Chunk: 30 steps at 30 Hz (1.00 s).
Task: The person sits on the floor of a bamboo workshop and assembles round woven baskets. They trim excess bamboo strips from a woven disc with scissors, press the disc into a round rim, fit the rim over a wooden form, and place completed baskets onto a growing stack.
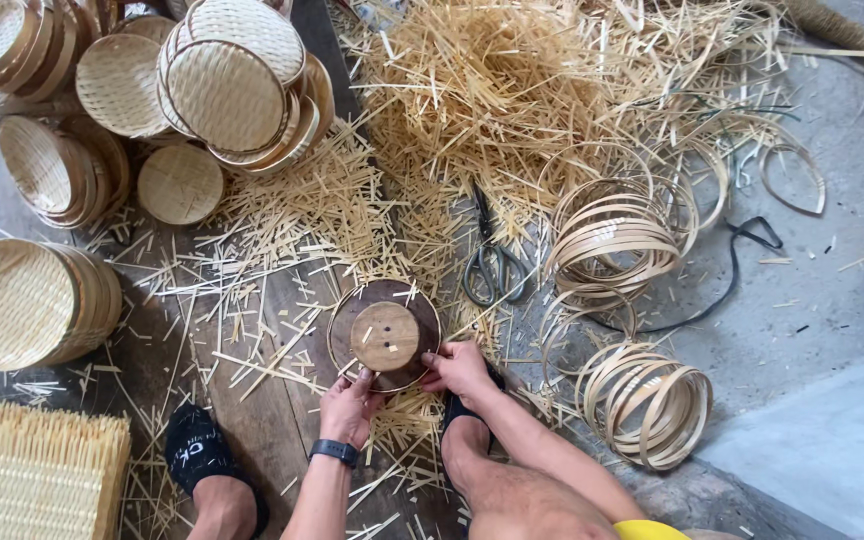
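both hands grip the near rim of a round wooden mould (384,335) on the floor, left hand (349,405) and right hand (459,370) closed around it; scissors (493,262) lie just beyond among bamboo offcuts (472,90).

round wooden mould (384,335) flat on planks

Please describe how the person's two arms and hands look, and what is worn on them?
Both arms are bare, with no sleeves and no gloves. The left hand has a black band, like a watch, on its wrist. The right hand wears nothing visible.
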### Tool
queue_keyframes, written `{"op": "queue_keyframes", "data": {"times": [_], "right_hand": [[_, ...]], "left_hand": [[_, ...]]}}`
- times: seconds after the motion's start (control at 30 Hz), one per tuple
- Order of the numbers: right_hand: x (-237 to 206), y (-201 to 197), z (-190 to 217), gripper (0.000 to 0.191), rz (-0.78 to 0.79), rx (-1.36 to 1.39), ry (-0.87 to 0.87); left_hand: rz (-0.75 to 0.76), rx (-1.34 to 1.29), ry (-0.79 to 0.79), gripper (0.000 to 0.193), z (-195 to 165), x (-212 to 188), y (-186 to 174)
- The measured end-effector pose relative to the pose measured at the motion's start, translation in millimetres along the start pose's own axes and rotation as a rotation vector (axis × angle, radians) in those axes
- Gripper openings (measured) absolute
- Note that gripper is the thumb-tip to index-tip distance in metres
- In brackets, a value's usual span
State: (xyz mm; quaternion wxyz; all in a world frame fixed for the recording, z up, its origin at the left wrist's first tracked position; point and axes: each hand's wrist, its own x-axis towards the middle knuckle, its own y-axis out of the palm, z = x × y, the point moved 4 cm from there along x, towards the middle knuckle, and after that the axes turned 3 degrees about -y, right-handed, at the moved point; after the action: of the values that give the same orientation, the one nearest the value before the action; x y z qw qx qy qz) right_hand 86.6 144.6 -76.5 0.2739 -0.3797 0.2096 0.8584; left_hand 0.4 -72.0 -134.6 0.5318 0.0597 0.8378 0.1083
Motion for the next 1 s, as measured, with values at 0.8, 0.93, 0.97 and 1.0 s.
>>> {"op": "queue_keyframes", "data": {"times": [0.8, 0.93, 0.97, 1.0], "right_hand": [[-37, 55, 88, 0.095, 0.094, -0.007, -0.22], [-41, 53, 91, 0.082, 0.11, 0.108, -0.199], [-41, 51, 91, 0.08, 0.13, 0.139, -0.175], [-40, 50, 92, 0.079, 0.152, 0.152, -0.195]], "left_hand": [[0.157, 0.549, 0.976, 0.053, -105, -117, 121], [0.083, 0.71, 1.022, 0.05, -116, -115, 128], [0.096, 0.747, 1.016, 0.05, -119, -115, 129], [0.09, 0.78, 1.01, 0.049, -121, -114, 129]]}}
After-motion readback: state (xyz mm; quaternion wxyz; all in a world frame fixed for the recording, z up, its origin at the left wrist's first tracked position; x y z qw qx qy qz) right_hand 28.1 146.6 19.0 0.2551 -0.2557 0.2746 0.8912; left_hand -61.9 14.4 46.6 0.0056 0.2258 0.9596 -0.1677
